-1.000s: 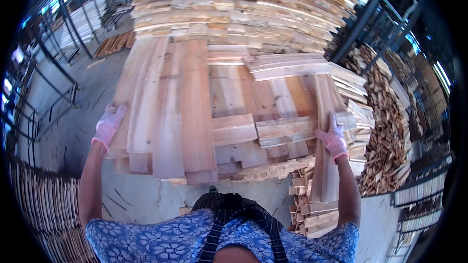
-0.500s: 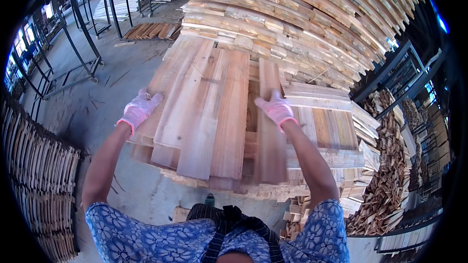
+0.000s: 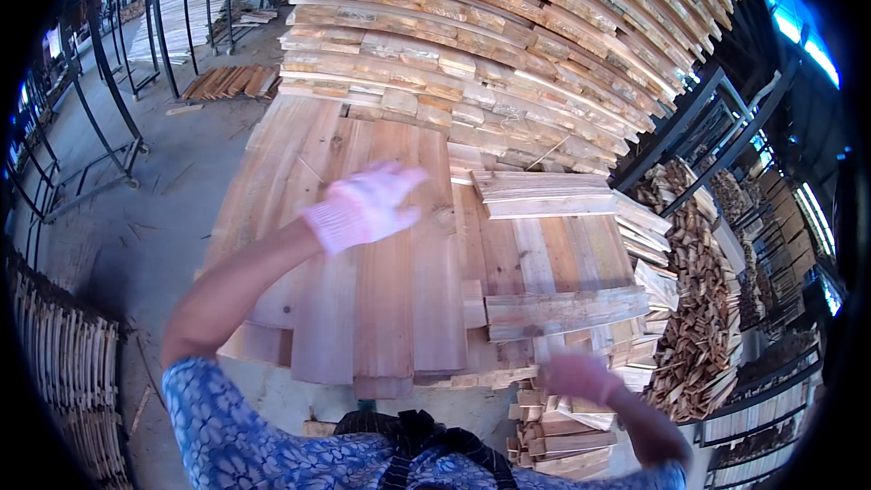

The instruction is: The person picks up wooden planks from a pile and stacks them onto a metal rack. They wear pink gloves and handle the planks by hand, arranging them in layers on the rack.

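A low stack of long pale wooden planks [image 3: 399, 308] lies in front of me, running away from my body. My left hand [image 3: 363, 209], in a pink-white glove, reaches across above the middle of these planks with its fingers spread and nothing in it. My right hand [image 3: 576, 377], also gloved and blurred by motion, is down low at the near right corner of the stack, beside short board ends [image 3: 553, 440]. Whether it grips anything cannot be told. A small bundle of shorter boards [image 3: 544, 195] rests on top of the stack at the right.
A tall wall of stacked boards [image 3: 472, 54] rises behind the low stack. Black metal racks [image 3: 109, 82] stand at the left, with upright slats [image 3: 63, 372] below them. Heaps of scrap wood [image 3: 699, 308] fill the right side. More planks [image 3: 227, 82] lie on the concrete floor.
My left hand has swung from the stack's left edge to over its middle. My right hand has dropped from the top of the planks to the near right corner.
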`<state>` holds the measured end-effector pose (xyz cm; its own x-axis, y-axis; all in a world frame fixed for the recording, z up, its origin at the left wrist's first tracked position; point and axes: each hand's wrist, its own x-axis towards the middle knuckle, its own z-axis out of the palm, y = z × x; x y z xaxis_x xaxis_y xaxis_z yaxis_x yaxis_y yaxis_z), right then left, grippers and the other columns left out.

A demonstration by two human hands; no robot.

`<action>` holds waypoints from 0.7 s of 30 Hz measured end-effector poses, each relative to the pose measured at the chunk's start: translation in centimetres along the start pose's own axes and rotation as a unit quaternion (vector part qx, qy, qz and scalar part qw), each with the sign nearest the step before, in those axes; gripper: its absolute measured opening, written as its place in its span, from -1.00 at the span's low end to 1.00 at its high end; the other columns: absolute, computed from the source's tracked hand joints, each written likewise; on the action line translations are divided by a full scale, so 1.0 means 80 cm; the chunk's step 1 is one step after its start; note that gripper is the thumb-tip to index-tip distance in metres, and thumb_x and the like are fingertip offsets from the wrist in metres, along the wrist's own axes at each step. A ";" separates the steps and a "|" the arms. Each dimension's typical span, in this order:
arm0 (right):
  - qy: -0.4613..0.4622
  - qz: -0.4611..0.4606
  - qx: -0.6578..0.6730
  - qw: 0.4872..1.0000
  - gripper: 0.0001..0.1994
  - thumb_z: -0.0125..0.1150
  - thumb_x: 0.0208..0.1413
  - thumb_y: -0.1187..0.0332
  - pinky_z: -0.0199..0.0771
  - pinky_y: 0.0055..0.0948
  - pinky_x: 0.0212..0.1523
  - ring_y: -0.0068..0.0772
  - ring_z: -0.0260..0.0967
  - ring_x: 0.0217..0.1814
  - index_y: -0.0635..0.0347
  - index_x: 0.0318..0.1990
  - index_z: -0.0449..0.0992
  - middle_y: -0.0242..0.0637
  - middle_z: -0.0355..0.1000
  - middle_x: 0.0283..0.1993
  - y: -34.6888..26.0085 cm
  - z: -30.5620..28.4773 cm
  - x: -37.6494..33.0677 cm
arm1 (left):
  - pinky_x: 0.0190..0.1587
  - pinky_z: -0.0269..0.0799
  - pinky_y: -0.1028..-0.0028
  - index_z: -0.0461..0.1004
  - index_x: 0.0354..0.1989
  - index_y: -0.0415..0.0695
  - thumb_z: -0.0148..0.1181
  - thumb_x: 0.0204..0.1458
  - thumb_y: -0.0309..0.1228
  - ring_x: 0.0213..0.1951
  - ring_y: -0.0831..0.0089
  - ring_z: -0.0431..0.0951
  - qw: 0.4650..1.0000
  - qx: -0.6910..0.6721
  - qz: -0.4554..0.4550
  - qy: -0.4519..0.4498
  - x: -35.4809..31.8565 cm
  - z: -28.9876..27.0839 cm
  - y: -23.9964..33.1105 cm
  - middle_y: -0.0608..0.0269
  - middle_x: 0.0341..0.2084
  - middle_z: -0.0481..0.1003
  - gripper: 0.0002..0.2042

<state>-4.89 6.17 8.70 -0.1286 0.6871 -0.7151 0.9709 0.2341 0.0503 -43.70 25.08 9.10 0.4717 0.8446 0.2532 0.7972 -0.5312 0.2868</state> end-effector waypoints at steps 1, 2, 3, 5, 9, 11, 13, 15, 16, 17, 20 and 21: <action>-0.066 0.072 0.038 0.994 -0.60 0.13 0.29 0.02 0.57 -0.10 0.05 -0.05 0.60 -0.01 -0.06 0.17 0.57 0.00 0.61 -0.13 0.010 0.040 -0.042 | 0.38 0.27 0.14 0.33 0.33 -0.12 0.17 0.17 -0.09 0.28 0.02 0.40 0.998 0.011 0.045 -0.042 0.047 0.012 0.029 -0.06 0.20 0.44 -0.41; -0.080 0.106 0.086 0.987 -0.60 0.13 0.29 0.02 0.57 -0.10 0.05 -0.06 0.60 -0.01 -0.06 0.17 0.57 -0.01 0.61 -0.12 0.023 0.075 -0.059 | 0.34 0.33 0.12 0.34 0.32 -0.13 0.16 0.17 -0.13 0.24 0.00 0.43 0.993 0.041 0.072 -0.086 0.086 0.018 0.048 -0.06 0.16 0.47 -0.43; -0.064 0.131 0.133 0.980 -0.60 0.13 0.29 0.03 0.57 -0.11 0.04 -0.06 0.60 -0.01 -0.05 0.17 0.56 -0.01 0.61 -0.12 0.033 0.107 -0.067 | 0.31 0.35 0.12 0.37 0.29 -0.11 0.18 0.15 -0.14 0.24 0.00 0.43 0.989 0.085 0.073 -0.096 0.121 0.037 0.052 -0.04 0.15 0.48 -0.45; -0.009 0.177 0.226 0.958 -0.60 0.13 0.29 0.03 0.57 -0.11 0.04 -0.07 0.60 -0.02 -0.05 0.17 0.56 -0.01 0.61 -0.12 0.042 0.160 -0.064 | 0.26 0.38 0.08 0.42 0.24 -0.07 0.22 0.10 -0.18 0.25 -0.01 0.42 0.977 0.164 0.061 -0.120 0.200 0.096 0.044 0.00 0.14 0.49 -0.48; 0.080 0.235 0.368 0.896 -0.60 0.13 0.29 0.04 0.57 -0.12 0.03 -0.08 0.60 -0.02 -0.03 0.18 0.56 -0.02 0.61 -0.11 0.026 0.254 -0.038 | 0.15 0.39 -0.09 0.50 0.20 -0.01 0.35 -0.04 -0.20 0.26 0.02 0.40 0.940 0.316 -0.028 -0.127 0.281 0.169 0.034 0.09 0.16 0.52 -0.44; 0.108 0.247 0.420 0.867 -0.60 0.13 0.29 0.04 0.57 -0.12 0.03 -0.09 0.60 -0.02 -0.03 0.18 0.56 -0.02 0.61 -0.11 0.011 0.283 -0.020 | 0.10 0.42 -0.10 0.59 0.11 0.01 0.45 -0.13 -0.15 0.25 0.08 0.43 0.914 0.346 -0.070 -0.199 0.328 0.198 0.020 0.19 0.17 0.54 -0.45; 0.128 0.259 0.461 0.839 -0.60 0.13 0.29 0.05 0.57 -0.13 0.03 -0.09 0.60 -0.03 -0.02 0.18 0.56 -0.02 0.61 -0.11 -0.008 0.306 -0.006 | 0.07 0.49 -0.03 0.67 0.00 0.02 0.54 -0.23 -0.07 0.20 0.14 0.51 0.902 0.318 -0.083 -0.280 0.336 0.163 0.036 0.26 0.14 0.57 -0.45; 0.146 0.259 0.488 0.820 -0.59 0.13 0.29 0.05 0.57 -0.13 0.02 -0.10 0.59 -0.03 -0.01 0.18 0.55 -0.03 0.61 -0.10 -0.020 0.316 0.009 | 0.04 0.53 0.02 0.67 -0.01 0.00 0.60 -0.30 -0.03 0.13 0.16 0.58 0.908 0.289 -0.091 -0.289 0.342 0.146 0.032 0.25 0.12 0.58 -0.40; 0.152 0.257 0.501 0.812 -0.59 0.13 0.29 0.05 0.57 -0.14 0.02 -0.10 0.59 -0.03 -0.01 0.18 0.55 -0.03 0.61 -0.10 -0.024 0.319 0.014 | 0.04 0.55 0.03 0.64 0.04 -0.01 0.61 -0.32 -0.01 0.10 0.15 0.60 0.907 0.288 -0.090 -0.295 0.346 0.144 0.029 0.23 0.11 0.59 -0.34; 0.157 0.259 0.509 0.806 -0.59 0.13 0.29 0.06 0.57 -0.14 0.02 -0.11 0.59 -0.03 -0.01 0.18 0.55 -0.03 0.61 -0.10 -0.027 0.319 0.020 | 0.03 0.56 0.05 0.61 0.08 -0.03 0.62 -0.34 0.00 0.07 0.15 0.63 0.907 0.282 -0.089 -0.299 0.348 0.144 0.027 0.20 0.11 0.59 -0.28; 0.164 0.249 0.526 0.796 -0.59 0.14 0.30 0.06 0.57 -0.15 0.01 -0.12 0.59 -0.04 0.00 0.19 0.55 -0.04 0.61 -0.09 -0.031 0.322 0.035 | 0.04 0.57 0.05 0.47 0.25 -0.06 0.63 -0.37 0.00 0.09 0.09 0.61 0.917 0.277 -0.072 -0.278 0.336 0.113 0.038 0.11 0.12 0.57 -0.11; 0.165 0.248 0.530 0.794 -0.59 0.14 0.30 0.06 0.57 -0.15 0.01 -0.12 0.59 -0.04 0.01 0.19 0.55 -0.04 0.61 -0.09 -0.030 0.321 0.039 | 0.05 0.57 0.06 0.34 0.33 -0.11 0.65 -0.39 -0.01 0.08 0.05 0.60 0.906 0.283 -0.084 -0.303 0.349 0.123 0.029 0.03 0.11 0.56 0.01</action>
<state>-2.47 -9.93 -11.59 0.4467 0.6977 -0.5600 0.5214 -0.7117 -0.4707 -24.98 48.10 7.75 0.3100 0.8827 -0.3531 0.8612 -0.4181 -0.2891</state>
